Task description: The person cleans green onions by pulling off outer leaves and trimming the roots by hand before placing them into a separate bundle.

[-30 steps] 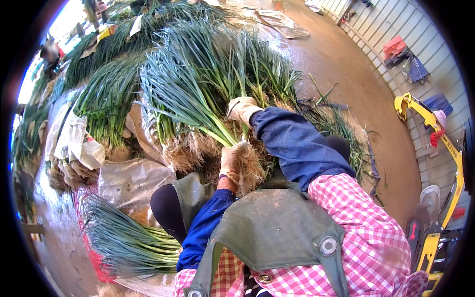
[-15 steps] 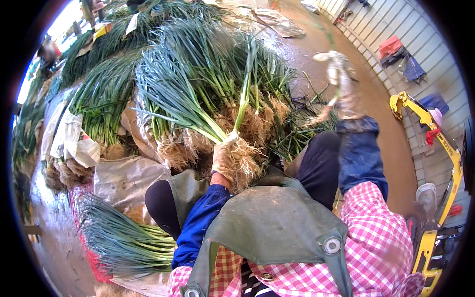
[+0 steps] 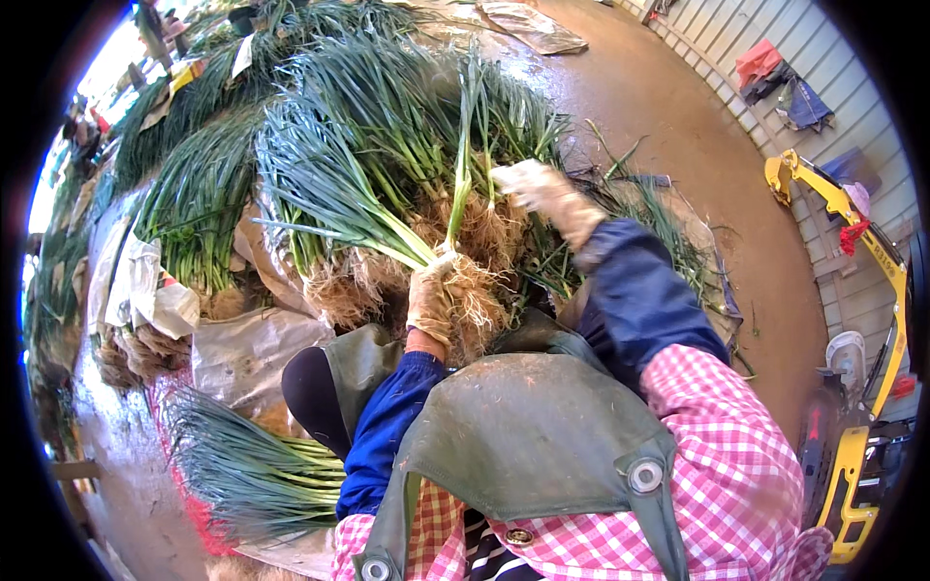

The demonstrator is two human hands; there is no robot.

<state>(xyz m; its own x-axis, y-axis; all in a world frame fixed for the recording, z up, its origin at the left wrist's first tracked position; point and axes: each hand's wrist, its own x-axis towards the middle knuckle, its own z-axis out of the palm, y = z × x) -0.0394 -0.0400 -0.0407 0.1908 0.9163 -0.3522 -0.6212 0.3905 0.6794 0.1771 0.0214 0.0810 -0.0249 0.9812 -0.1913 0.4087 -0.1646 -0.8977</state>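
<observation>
My left hand [image 3: 429, 305], in a soiled pale glove, is closed round the base of a bunch of green onions [image 3: 402, 237]. Long green leaves fan out above it, and tangled pale roots [image 3: 477, 300] spill past the glove on its right. My right hand [image 3: 550, 198], gloved too and blurred by motion, reaches in from the right with its fingers stretched toward an upright stalk [image 3: 461, 184] of the bunch. I see nothing in it. Just beyond both hands lies a large heap of green onions [image 3: 387, 116], roots toward me.
Trimmed onions [image 3: 257, 465] lie on red netting at the lower left. More bundles [image 3: 199, 213] stretch along the left. Loose leaves [image 3: 659, 228] litter a sheet on the right. A yellow toy-like excavator [image 3: 882, 257] stands by the ribbed wall [image 3: 727, 58] at the far right.
My right hand has swung from the right, over the loose leaves, in to the stalks, and the stringy scrap it carried no longer shows in it. My left hand keeps its hold.
</observation>
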